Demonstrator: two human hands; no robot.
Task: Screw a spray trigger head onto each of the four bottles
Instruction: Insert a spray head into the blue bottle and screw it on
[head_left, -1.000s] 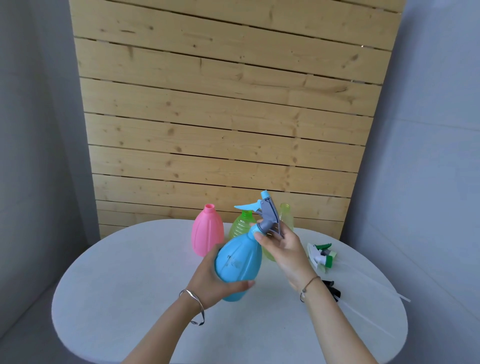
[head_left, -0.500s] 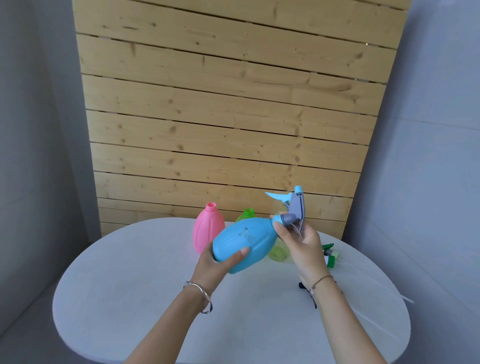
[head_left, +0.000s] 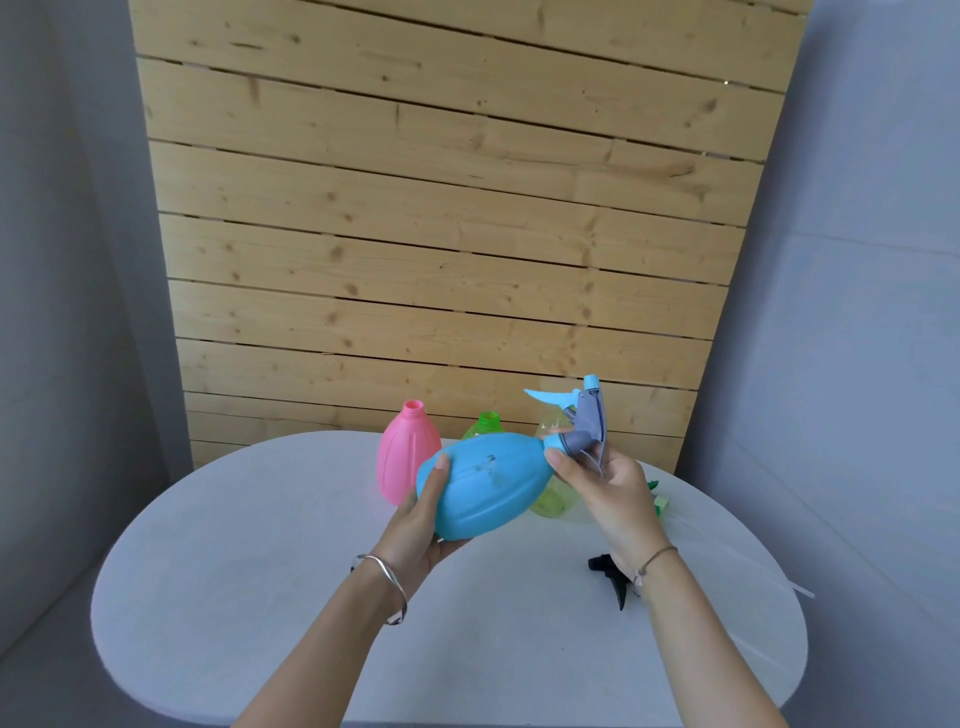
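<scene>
Head view, the only one: first of four bottles in hand, threading under way. Blue bottle (head_left: 485, 488) lifted off the white oval table (head_left: 249, 561), tilted nearly flat with neck toward 2 o'clock, cradled from beneath and behind by the left hand (head_left: 421, 525), thumb laid over the shoulder. Right hand (head_left: 605, 488) closed around the grey collar of the blue-and-grey trigger head (head_left: 584, 421), fingers pinching at the neck joint, lever pointing toward 10 o'clock. Collar seated against the neck, though no telling from here how far the thread has run down. Probably called for next: a fresh grip and more turning of the collar until snug, the bottle held steady against it, then setting it upright and reaching for another bottle. Behind the blue one, at 12 o'clock on the table, standing uncapped: pink bottle (head_left: 408, 457), green bottle (head_left: 485, 423) largely hidden, and a clear yellowish bottle (head_left: 550, 501) peeking out at the neck and below the blue body. Spare heads at 3 o'clock of the hands: a green-and-white trigger head (head_left: 658, 499) mostly behind the right wrist, a black trigger head (head_left: 613, 574) lying close by the right forearm, with pale dip tubes (head_left: 748, 566) trailing toward the table edge. Nothing blocking the joint itself; a loose head and tubes under the right arm likely to be swept off by a careless elbow.
</scene>
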